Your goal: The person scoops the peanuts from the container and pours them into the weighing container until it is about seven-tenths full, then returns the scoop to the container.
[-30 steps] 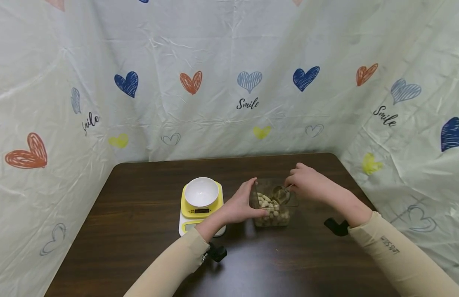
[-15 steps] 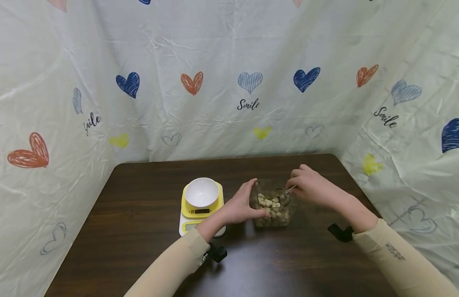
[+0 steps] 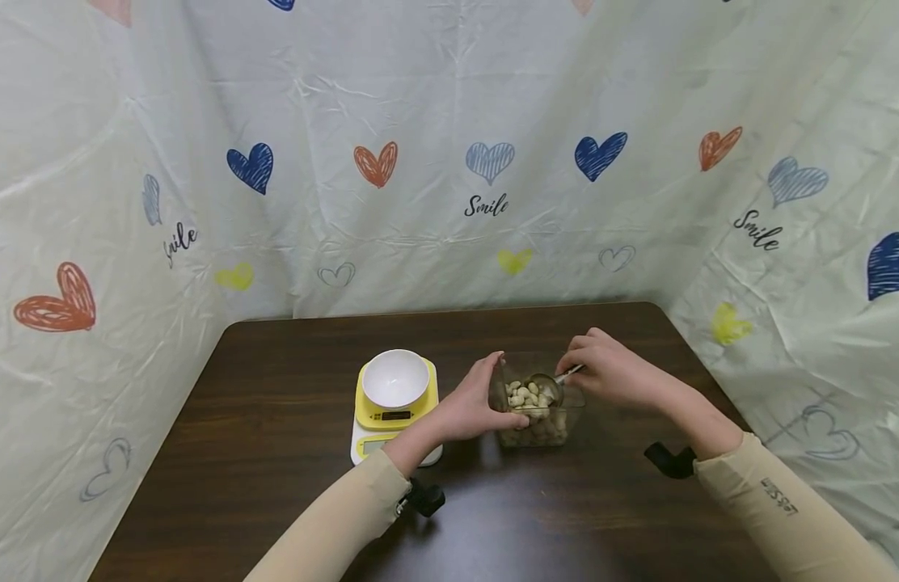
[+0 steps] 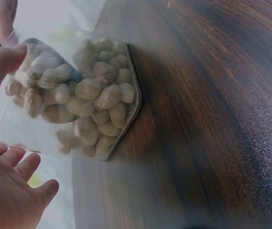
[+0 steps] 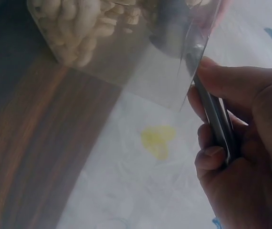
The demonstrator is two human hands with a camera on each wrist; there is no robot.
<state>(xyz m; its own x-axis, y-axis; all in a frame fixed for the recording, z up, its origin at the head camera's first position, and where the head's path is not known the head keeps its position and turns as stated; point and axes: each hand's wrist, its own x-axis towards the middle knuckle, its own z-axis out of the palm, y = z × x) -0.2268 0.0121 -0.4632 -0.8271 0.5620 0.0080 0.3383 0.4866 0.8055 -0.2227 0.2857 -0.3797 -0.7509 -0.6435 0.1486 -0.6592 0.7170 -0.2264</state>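
Note:
A clear plastic container (image 3: 533, 436) partly filled with peanuts in their shells (image 4: 85, 93) stands on the table. My left hand (image 3: 473, 404) grips its left side, thumb on the near wall and fingers toward the far corner. My right hand (image 3: 613, 368) comes in from the right and holds a metal spoon (image 3: 549, 390) by its handle (image 5: 216, 119). The spoon's large round bowl is inside the container among the peanuts, at the right side. In the right wrist view, fingers curl around the handle just outside the container wall.
Left of the container sits a yellow and white kitchen scale (image 3: 373, 416) with a white bowl (image 3: 395, 380) on it. The dark wooden table (image 3: 275, 436) ends at a white curtain (image 3: 420, 267) printed with hearts.
The spoon's bowl has turned and dipped lower into the peanuts, and its handle now slants up to the right. My left hand stays on the container.

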